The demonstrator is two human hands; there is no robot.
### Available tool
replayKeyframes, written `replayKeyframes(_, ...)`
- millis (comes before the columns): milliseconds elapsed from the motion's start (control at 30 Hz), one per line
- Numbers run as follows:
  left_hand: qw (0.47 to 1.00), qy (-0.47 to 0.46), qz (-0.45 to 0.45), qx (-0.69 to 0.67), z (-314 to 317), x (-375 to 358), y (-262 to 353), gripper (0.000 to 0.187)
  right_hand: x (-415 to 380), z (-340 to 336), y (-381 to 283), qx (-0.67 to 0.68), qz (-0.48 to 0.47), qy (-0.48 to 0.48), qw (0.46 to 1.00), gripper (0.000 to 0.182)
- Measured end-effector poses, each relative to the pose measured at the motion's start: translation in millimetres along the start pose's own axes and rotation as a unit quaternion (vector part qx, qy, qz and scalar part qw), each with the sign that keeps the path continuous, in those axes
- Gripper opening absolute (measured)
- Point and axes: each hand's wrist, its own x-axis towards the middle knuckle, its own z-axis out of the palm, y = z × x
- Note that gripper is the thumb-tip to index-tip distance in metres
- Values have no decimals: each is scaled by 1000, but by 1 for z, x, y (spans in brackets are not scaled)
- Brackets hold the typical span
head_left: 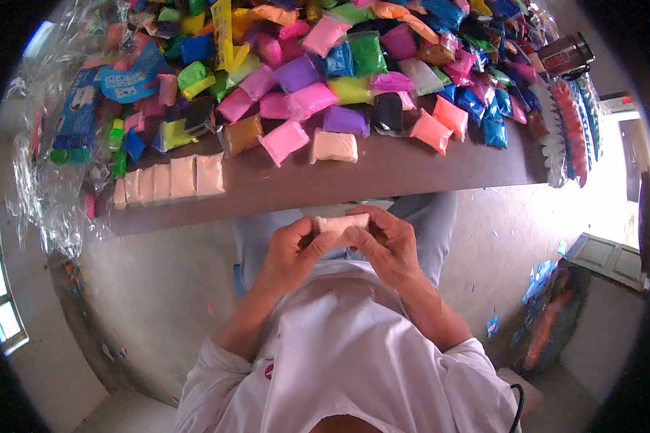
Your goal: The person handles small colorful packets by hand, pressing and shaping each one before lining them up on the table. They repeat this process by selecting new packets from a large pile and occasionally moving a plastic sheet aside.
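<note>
White-sleeved arms at 6 o'clock, left hand (290,249) and right hand (386,242) both pinched closed on one pale peach packet (341,223) above the lap, brown table (354,180) at 12 o'clock, peach packet row (170,180) at 10 o'clock, coloured packet heap (354,65) beyond.

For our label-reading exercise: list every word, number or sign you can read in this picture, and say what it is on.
None can be read.
Blue card: white print and square codes, too blurred.
Yellow strip: markings too small.
Pale packet held by left hand and right hand: no visible text.
</note>
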Motion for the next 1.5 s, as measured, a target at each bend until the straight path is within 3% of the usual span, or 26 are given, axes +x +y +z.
replayKeyframes(133,1000,2,-27,15,-4,-1,3,26,2,8,-2,43,20,28,999,33)
replayKeyframes(200,998,36,45,3,-2,0,-1,27,3,12,-5,98,-22,29,994,32)
replayKeyframes(333,1000,6,17,-9,-5,-4,0,28,7,17,-3,105,-44,9,993,26)
replayKeyframes(400,998,9,4,-55,-4,-6,1,30,8,13,-5,71,17,-15,997,28)
replayKeyframes(500,999,-21,-7,-38,-10,-7,-4,30,9,15,-2,0,8,-29,1000,27)
replayKeyframes(633,999,-3,14,-47,-5,-7,-14,34,11,18,-13,32,43,-28,998,30)
replayKeyframes(800,997,0,-44,-63,-6,-3,3,42,12,16,-9,44,78,-5,996,35)
replayKeyframes(933,998,-11,-39,-46,-6,0,3,42,12,16,-7,72,81,5,994,34)
replayKeyframes(1233,990,-77,-58,-99,-2,2,-2,37,22,18,-13,129,33,139,981,20)
replayKeyframes(1433,995,21,-66,-78,-2,2,-4,38,16,19,-12,199,44,152,967,24)
replayKeyframes(1500,995,25,-69,-63,0,2,3,39,12,13,-12,160,55,86,982,26)
